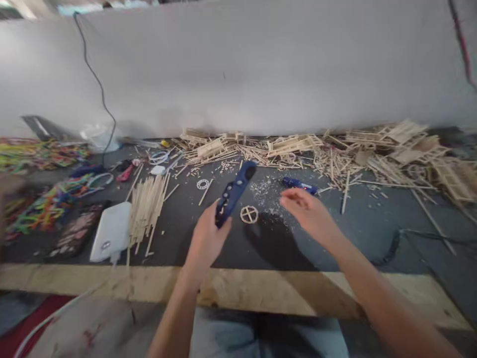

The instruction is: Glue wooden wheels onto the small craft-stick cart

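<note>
My left hand (207,233) is closed around a dark blue hand tool (235,191) with several round holes along its body; its exact kind is unclear. The tool points up and away, above the dark tabletop. Just right of it lies a small wooden wheel (249,215) with crossed spokes. My right hand (307,211) hovers farther right, its fingers loosely bent and apart, with no object visible in them. Beyond those fingers lies a blue tool (299,185) with a small red light. A pale ring with holes (202,184) rests left of the held tool.
Thin wooden sticks (147,204) lie bundled at left, beside a white power bank (112,231) and a dark phone (80,228). Colourful ties (52,199) are heaped farther left. Wooden frames (294,144) and loose sticks line the wall. A wooden strip (253,291) edges the table.
</note>
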`<state>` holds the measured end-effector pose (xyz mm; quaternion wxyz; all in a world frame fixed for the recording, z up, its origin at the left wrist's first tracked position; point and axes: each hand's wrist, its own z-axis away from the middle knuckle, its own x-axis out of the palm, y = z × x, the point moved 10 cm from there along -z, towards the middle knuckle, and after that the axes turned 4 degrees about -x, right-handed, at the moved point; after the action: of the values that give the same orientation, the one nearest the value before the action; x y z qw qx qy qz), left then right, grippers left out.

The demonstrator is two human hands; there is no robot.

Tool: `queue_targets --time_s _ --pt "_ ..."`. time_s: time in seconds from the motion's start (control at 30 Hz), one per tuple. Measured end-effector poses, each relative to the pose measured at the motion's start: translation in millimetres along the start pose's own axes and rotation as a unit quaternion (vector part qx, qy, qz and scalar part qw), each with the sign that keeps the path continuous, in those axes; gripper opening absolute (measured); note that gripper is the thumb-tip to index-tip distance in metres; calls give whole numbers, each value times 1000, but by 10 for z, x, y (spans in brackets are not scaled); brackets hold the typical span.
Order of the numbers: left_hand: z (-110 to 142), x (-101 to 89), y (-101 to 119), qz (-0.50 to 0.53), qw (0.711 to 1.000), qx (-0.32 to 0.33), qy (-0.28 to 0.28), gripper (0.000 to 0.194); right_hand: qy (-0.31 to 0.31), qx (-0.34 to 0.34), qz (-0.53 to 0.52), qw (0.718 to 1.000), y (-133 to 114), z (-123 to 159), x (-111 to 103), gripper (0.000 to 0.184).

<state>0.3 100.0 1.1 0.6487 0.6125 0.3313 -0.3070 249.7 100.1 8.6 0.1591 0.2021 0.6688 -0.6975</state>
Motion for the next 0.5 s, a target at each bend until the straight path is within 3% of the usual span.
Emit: queue_targets --time_s 0.13,0.23,0.33,0.5 --pt "62 -351 -650 -103 989 -102 28 34 64 104 69 990 710 -64 -577 35" --pt "121 -463 -1037 -153 971 -181 1 31 32 175 6 984 1079 -75 -577 40" --pt "151 -554 -1265 -171 958 -231 1 34 58 173 -102 978 1137 -126 -471 37" --pt "146 -663 -1392 -189 953 -233 39 44 117 145 -207 960 1026 -259 -306 35"
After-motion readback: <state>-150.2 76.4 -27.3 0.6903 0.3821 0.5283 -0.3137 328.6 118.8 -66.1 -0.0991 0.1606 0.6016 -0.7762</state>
